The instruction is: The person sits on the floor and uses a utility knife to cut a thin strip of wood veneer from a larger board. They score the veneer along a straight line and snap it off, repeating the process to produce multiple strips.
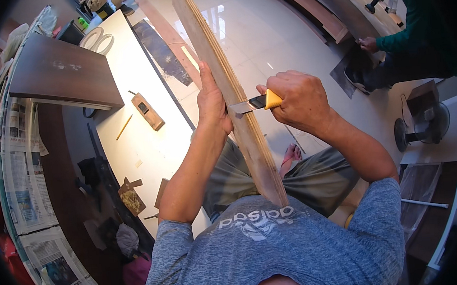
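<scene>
I have a long, narrow board (pixel 254 154) held in my left grip (pixel 213 102), and my right grip (pixel 301 99) is wrapped around a yellow-handled knife (pixel 258 102), its flat metal blade (pixel 241 107) across the board between both grips. The board's striped, layered edge (pixel 221 58) faces the right grip, with glossy floor (pixel 280 49) ahead of it; left of the left grip, a smooth pale desk (pixel 150 158) carries a blocky wooden plane (pixel 147 111) and slim pencil (pixel 124 127).

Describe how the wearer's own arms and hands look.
The left hand and right hand are bare, with no gloves visible. Both forearms are uncovered, with no watch or bracelet visible. The short sleeves are heathered blue-grey, ending near the elbows.
</scene>
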The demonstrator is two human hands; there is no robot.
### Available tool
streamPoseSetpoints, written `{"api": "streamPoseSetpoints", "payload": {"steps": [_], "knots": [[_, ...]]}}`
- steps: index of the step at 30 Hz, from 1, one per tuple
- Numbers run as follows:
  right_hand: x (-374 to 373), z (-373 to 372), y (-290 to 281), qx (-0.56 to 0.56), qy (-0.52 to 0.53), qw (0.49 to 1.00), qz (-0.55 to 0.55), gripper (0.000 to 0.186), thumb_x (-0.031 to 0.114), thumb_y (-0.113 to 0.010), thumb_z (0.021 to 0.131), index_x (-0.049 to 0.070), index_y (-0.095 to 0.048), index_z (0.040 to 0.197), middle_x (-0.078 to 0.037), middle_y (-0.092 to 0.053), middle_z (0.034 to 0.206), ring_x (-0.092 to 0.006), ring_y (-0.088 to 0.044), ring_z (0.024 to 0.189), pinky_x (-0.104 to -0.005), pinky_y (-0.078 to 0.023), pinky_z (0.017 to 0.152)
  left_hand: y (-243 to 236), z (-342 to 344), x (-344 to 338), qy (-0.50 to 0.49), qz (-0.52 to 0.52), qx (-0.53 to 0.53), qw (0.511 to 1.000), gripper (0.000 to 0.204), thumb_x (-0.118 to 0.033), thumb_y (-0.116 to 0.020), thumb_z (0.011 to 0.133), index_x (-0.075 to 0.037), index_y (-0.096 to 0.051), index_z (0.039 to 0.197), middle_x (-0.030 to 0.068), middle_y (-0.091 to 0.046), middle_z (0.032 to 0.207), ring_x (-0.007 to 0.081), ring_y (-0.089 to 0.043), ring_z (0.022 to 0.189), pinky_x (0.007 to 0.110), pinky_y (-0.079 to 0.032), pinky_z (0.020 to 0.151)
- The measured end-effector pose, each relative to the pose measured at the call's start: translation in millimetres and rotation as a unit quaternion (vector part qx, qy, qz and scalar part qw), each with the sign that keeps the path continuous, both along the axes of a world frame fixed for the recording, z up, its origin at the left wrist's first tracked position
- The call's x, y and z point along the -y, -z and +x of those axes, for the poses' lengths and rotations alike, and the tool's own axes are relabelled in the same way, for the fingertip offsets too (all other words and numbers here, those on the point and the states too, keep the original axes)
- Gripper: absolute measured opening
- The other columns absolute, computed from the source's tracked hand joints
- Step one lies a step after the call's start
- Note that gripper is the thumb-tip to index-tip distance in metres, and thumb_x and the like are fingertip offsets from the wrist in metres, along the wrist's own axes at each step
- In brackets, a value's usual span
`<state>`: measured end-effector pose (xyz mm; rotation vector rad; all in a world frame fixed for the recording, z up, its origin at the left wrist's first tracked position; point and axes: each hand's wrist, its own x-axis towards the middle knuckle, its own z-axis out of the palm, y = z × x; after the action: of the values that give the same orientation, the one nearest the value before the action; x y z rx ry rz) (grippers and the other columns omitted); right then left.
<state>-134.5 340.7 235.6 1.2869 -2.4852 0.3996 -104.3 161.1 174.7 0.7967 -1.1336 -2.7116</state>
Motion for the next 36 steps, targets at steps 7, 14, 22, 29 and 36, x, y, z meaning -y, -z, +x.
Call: {"api": "streamPoseSetpoints", "payload": {"steps": [7, 14, 22, 29, 36], "knots": [[2, -10, 10, -0.041, -0.023, 0.997, -0.067, 0.025, 0.020, -0.071, 0.088, 0.008, -0.058, 0.071, -0.011, -0.059, 0.065, -0.0313, -0.062, 0.063, -0.0432, -0.047, 0.057, -20, 4, -8, -0.041, 0.002, 0.017, 0.999, 0.058, -0.073, -0.052, 0.093, -0.015, -0.053, 0.086, -0.0020, -0.049, 0.062, 0.0082, -0.050, 0.048, 0.022, -0.047, 0.041], [-43, -73, 19, -0.021, 0.239, 0.970, -0.040, 0.011, 0.020, -0.070, 0.083, 0.009, -0.067, 0.084, -0.015, -0.067, 0.074, -0.0367, -0.067, 0.071, -0.0463, -0.052, 0.063, -28, 26, 1, -0.018, -0.038, 0.023, 0.999, 0.059, -0.074, -0.053, 0.092, -0.017, -0.049, 0.078, -0.0035, -0.043, 0.053, 0.0074, -0.044, 0.040, 0.021, -0.038, 0.035], [-13, -35, 9, 0.090, 0.150, 0.970, -0.169, 0.040, 0.030, -0.078, 0.089, 0.000, -0.056, 0.073, -0.019, -0.054, 0.060, -0.0330, -0.044, 0.051, -0.0408, -0.038, 0.052, -15, 23, 6, -0.023, -0.032, 0.019, 0.999, 0.057, -0.074, -0.057, 0.090, -0.020, -0.048, 0.075, -0.0051, -0.039, 0.050, 0.0064, -0.041, 0.038, 0.021, -0.036, 0.034], [8, -45, 9, 0.057, 0.117, 0.972, -0.197, 0.042, 0.032, -0.078, 0.090, 0.000, -0.057, 0.073, -0.018, -0.051, 0.056, -0.0289, -0.038, 0.049, -0.0401, -0.035, 0.050, -13, 21, 1, -0.008, -0.014, 0.037, 0.999, 0.060, -0.077, -0.056, 0.088, -0.018, -0.051, 0.076, -0.0038, -0.044, 0.053, 0.0068, -0.043, 0.038, 0.022, -0.038, 0.034], [5, -35, 11, 0.129, 0.166, 0.963, -0.168, 0.040, 0.034, -0.076, 0.090, 0.001, -0.060, 0.075, -0.017, -0.055, 0.059, -0.0323, -0.043, 0.051, -0.0419, -0.037, 0.052, -14, 0, 40, 0.063, 0.036, -0.026, 0.997, 0.060, -0.068, -0.051, 0.096, -0.008, -0.058, 0.100, -0.0018, -0.054, 0.063, 0.0096, -0.055, 0.050, 0.022, -0.047, 0.038]]}}
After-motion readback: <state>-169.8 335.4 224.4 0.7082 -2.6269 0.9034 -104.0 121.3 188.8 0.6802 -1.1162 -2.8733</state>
